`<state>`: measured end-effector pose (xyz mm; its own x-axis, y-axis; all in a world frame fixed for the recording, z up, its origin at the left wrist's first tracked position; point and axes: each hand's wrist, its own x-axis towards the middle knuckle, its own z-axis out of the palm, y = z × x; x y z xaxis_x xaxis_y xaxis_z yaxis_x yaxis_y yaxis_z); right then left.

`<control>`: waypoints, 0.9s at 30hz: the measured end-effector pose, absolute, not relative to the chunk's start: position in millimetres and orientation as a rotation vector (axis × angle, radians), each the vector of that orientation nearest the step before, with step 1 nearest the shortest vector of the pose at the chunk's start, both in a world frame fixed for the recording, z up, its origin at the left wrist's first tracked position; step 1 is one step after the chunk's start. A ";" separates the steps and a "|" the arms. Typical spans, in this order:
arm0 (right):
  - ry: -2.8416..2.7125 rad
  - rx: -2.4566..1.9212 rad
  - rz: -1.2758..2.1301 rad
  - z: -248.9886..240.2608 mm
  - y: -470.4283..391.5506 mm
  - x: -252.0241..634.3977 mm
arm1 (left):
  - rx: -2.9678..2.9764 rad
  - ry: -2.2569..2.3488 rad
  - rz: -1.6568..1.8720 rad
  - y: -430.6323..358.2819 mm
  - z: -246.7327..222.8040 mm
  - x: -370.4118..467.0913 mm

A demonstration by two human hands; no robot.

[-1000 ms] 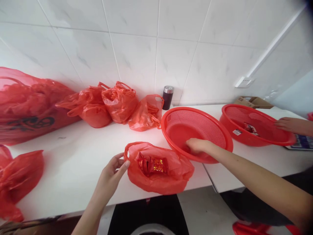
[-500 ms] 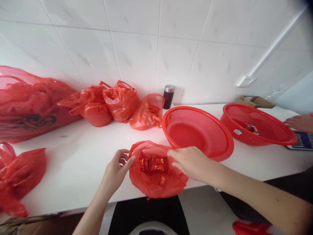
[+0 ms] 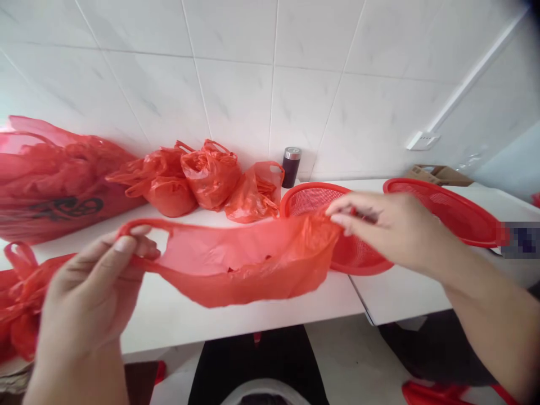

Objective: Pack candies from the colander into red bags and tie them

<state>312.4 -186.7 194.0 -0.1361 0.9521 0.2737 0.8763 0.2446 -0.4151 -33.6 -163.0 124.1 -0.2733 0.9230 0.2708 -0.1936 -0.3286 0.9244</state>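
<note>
A red plastic bag [image 3: 253, 256] is stretched sideways between my two hands above the white table. My left hand [image 3: 95, 281] is closed round one of its looped handles. At the other end, my right hand [image 3: 375, 225] pinches the gathered plastic, in front of a red perforated basket [image 3: 358, 256]. The bag's mouth gapes toward me, and its contents are mostly hidden by the plastic, with only small dark red bits showing at the rim.
Several filled red bags [image 3: 211, 174] stand along the tiled wall, beside a dark flask [image 3: 291, 167]. A big red bag [image 3: 63, 180] sits at the left, with another red bag [image 3: 25, 298] nearer me. A second red basket [image 3: 455, 216] and a cardboard box [image 3: 439, 174] are at the right.
Both hands have raised the bag off the table and pulled it wide, the left moving left with a handle. The red packets inside are now hidden. The co-worker's hand at the right is gone from view.
</note>
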 end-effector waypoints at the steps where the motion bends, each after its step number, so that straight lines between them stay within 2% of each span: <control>1: -1.987 -1.625 0.194 204.4 -183.8 311.5 | 1.174 1.015 1.761 -161.5 133.4 -33.7; 6: -2.127 -1.457 0.536 222.7 -157.8 308.0 | 1.316 0.967 1.662 -156.7 158.5 -31.0; 10: -2.000 -1.338 0.626 235.9 -138.2 307.1 | 1.301 0.978 1.643 -151.2 171.0 -28.1; 14: -2.038 -1.168 0.690 252.9 -126.8 289.4 | 1.316 0.735 1.589 -137.8 184.3 -18.3; 16: -2.046 -1.079 0.719 260.4 -122.9 270.4 | 1.424 0.643 1.428 -130.0 189.3 -10.8; 19: -2.113 -0.994 0.777 267.5 -117.9 231.5 | 1.678 0.736 1.020 -119.8 194.7 4.4; 22: -2.121 -0.846 0.840 265.8 -112.3 194.1 | 1.858 0.919 0.760 -111.7 197.0 21.0; 27: -1.987 -0.698 0.701 236.9 -95.9 180.6 | 1.660 0.997 0.867 -101.5 192.8 28.1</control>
<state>180.6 -95.9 236.9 -0.4458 0.7033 0.5538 0.2000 0.6813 -0.7042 28.1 -101.5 192.8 0.4091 0.9083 0.0870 0.2120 -0.1874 0.9592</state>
